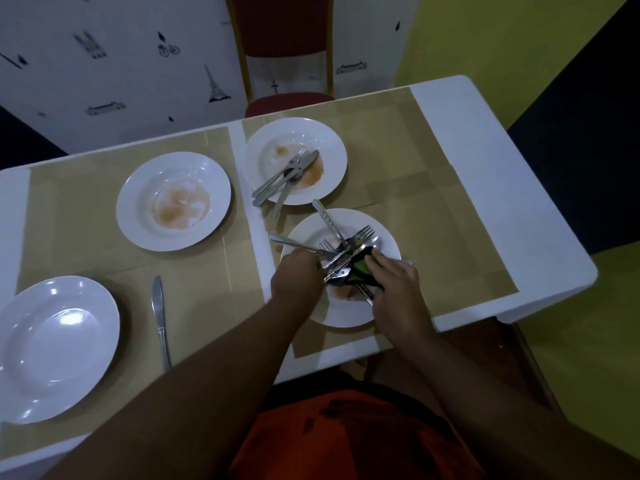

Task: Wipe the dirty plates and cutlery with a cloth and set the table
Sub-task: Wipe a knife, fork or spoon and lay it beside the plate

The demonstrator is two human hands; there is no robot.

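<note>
Holding a bundle of cutlery (337,263) over the near plate (346,313), the left hand (298,273) has its grip closed on the handles, while the right hand (394,282) pinches a green cloth (360,270) around the same pieces. That plate shows a brown smear. Beyond it, a stained plate (296,161) carries more knives and forks, and another stained plate (173,201) sits to the left. A clean plate (55,348) lies at the near left with a knife (160,317) just beside it on the worktop (467,174).
</note>
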